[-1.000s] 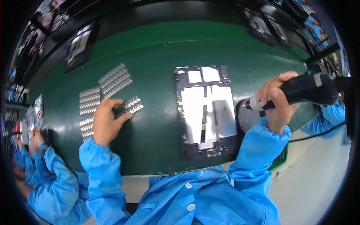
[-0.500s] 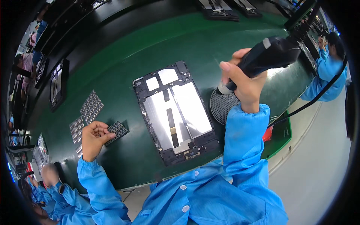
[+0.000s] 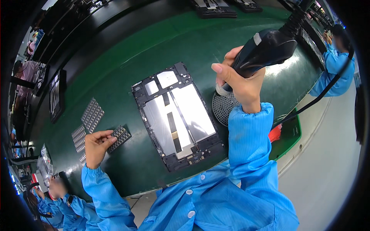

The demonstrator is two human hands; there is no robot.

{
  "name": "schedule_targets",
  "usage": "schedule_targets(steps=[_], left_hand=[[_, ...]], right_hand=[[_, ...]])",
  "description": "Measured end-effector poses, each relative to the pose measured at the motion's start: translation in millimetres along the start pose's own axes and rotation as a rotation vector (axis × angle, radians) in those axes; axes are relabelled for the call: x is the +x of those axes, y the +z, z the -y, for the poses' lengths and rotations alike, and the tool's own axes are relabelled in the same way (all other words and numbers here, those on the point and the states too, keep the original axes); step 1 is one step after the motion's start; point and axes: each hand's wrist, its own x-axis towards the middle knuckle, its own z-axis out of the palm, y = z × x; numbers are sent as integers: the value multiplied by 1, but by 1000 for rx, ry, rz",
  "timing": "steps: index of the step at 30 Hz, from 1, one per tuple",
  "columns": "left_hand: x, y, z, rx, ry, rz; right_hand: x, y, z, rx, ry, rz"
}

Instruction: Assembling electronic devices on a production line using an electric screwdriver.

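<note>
My right hand (image 3: 246,87) is wrapped around a black corded electric screwdriver (image 3: 264,52). The tool is tilted, and its lower end is over a round, grey perforated plate (image 3: 222,109), which my wrist and sleeve partly cover. Between thumb and fingers my left hand (image 3: 96,149) pinches the edge of a small dark sheet (image 3: 120,137) bearing rows of little light parts. Similar sheets lie beside that hand: one dark sheet (image 3: 92,114) farther off and another sheet (image 3: 78,138) to its left. An opened tablet housing (image 3: 192,111), with silver panels and a black frame, lies between my hands.
The green work surface (image 3: 127,84) ends just before my body. A green bin (image 3: 291,140) with something red inside stands at the right. Black trays (image 3: 216,9) with similar devices line the far side. A co-worker in blue (image 3: 339,75) is at the right, others at the lower left.
The view has shifted slightly. My right hand and the screwdriver have moved left, toward the tablet housing. The fingers of my left hand have shifted a little on the small sheet.
</note>
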Motion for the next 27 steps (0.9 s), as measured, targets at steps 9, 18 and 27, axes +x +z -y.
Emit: schedule_targets(steps=[9,18,27], left_hand=[[-6,6,6,5,24,-80],[-20,21,-3,363,325,-319],[-29,65,-6,-231,126,-93]], right_hand=[[-4,9,13,2,-6,-35],[-2,49,32,201,-99,95],[-9,133,7,178,76,350]])
